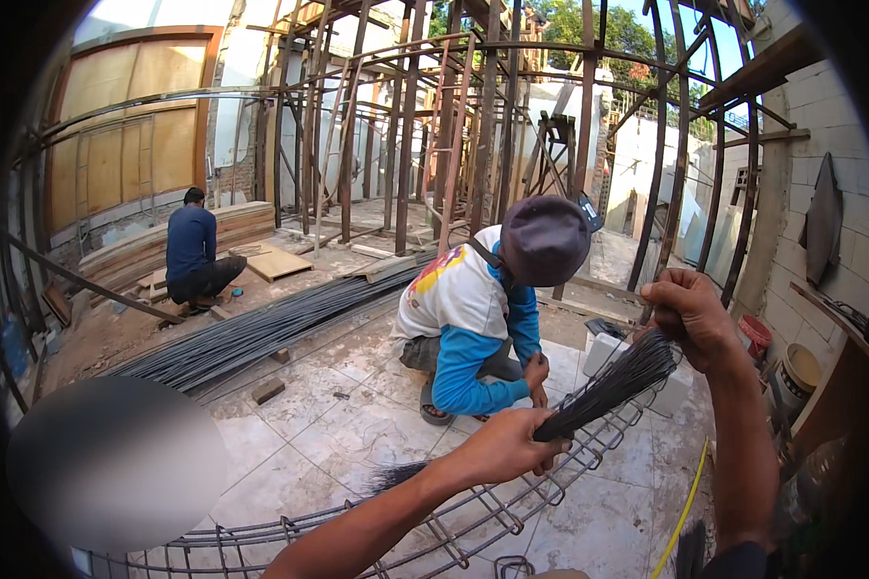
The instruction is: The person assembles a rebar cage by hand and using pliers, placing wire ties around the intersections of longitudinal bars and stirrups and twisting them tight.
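holding wires [610, 388] above tiles [352, 427], scaffolding [489, 96] beyond

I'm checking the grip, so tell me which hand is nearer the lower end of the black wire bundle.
Left. The left hand is closed around the lower end of the black wire bundle; the right hand is raised near its upper tips.

Above a steel cage [505, 521], the left hand [514, 447] gripped a wire bundle [613, 388], its fanned end near the curled right hand [690, 314].
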Demonstrator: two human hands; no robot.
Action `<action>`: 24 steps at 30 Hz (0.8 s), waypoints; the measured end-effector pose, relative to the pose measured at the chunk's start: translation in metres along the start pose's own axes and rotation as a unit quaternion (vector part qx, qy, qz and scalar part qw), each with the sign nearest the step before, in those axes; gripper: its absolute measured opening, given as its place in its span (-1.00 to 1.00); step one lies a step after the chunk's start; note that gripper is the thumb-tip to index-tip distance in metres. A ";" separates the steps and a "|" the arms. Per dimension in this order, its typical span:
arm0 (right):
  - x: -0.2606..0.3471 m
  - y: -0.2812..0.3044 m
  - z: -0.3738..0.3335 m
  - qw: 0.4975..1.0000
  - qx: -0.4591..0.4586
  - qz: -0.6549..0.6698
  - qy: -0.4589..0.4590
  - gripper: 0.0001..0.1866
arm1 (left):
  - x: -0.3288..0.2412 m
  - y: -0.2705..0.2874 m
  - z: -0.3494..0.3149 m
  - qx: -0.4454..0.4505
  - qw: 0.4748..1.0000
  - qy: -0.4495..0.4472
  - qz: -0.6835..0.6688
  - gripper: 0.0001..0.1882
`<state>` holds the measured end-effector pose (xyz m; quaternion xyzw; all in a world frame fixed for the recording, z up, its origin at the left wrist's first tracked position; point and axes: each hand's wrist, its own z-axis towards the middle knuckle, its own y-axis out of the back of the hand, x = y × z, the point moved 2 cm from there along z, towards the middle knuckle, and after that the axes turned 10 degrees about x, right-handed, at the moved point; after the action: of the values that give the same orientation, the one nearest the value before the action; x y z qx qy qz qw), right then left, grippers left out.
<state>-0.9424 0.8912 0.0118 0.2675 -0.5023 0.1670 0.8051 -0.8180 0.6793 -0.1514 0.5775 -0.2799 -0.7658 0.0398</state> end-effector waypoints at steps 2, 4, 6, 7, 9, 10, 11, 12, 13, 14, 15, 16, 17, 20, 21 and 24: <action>0.007 0.030 0.013 0.999 -0.009 0.020 0.032 -0.74 | 0.010 0.007 -0.006 0.000 0.996 0.087 0.016 -0.72; 0.024 0.088 0.018 0.993 -0.098 -0.038 0.056 -0.78 | 0.031 0.015 -0.017 0.008 0.990 0.128 0.057 -0.71; 0.036 0.153 0.011 0.984 -0.148 -0.036 0.088 -0.81 | 0.058 0.029 -0.031 0.024 0.986 0.128 0.108 -0.70; 0.050 0.195 0.000 0.962 -0.260 -0.020 0.076 -0.82 | 0.072 0.040 -0.040 0.027 0.981 0.128 0.141 -0.65; 0.070 0.265 -0.047 0.897 -0.428 -0.104 0.045 -0.84 | 0.095 0.066 -0.062 -0.012 0.969 0.188 0.162 -0.60; 0.072 0.282 -0.067 0.870 -0.464 -0.157 0.046 -0.88 | 0.101 0.079 -0.071 -0.062 0.958 0.204 0.191 -0.59; 0.068 0.283 -0.069 0.870 -0.397 -0.276 0.100 -0.86 | 0.103 0.091 -0.077 -0.085 0.959 0.225 0.153 -0.55; 0.059 0.276 -0.083 0.851 -0.385 -0.346 0.083 -0.81 | 0.099 0.098 -0.079 -0.112 0.964 0.201 0.131 -0.56; 0.041 0.255 -0.088 0.816 -0.367 -0.437 0.089 -0.76 | 0.093 0.105 -0.081 -0.126 0.959 0.227 0.110 -0.56; 0.018 0.224 -0.094 0.816 -0.335 -0.469 0.038 -0.71 | 0.082 0.107 -0.079 -0.138 0.964 0.202 0.108 -0.57; -0.001 0.186 -0.100 0.820 -0.316 -0.475 0.042 -0.66 | 0.070 0.108 -0.076 -0.146 0.965 0.191 0.108 -0.58; -0.013 0.146 -0.104 0.805 -0.275 -0.525 0.030 -0.61 | 0.060 0.105 -0.073 -0.146 0.963 0.207 0.097 -0.57; -0.021 0.107 -0.107 0.823 -0.232 -0.518 0.043 -0.55 | 0.047 0.099 -0.067 -0.132 0.970 0.170 0.115 -0.56; -0.037 0.009 -0.119 0.915 -0.111 -0.387 -0.024 -0.13 | 0.024 0.068 -0.059 -0.079 0.971 0.128 0.184 -0.51; -0.044 -0.018 -0.120 0.950 -0.037 -0.310 0.006 0.04 | 0.021 0.055 -0.055 -0.058 0.961 0.143 0.230 -0.49; -0.077 -0.058 -0.118 0.985 0.031 -0.160 -0.057 0.07 | 0.022 0.018 -0.046 0.004 0.968 0.114 0.222 -0.47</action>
<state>-0.8605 0.9154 -0.1140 0.3783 -0.4930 0.0361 0.7826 -0.7885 0.6385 -0.1704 0.5849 -0.3976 -0.6656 0.2383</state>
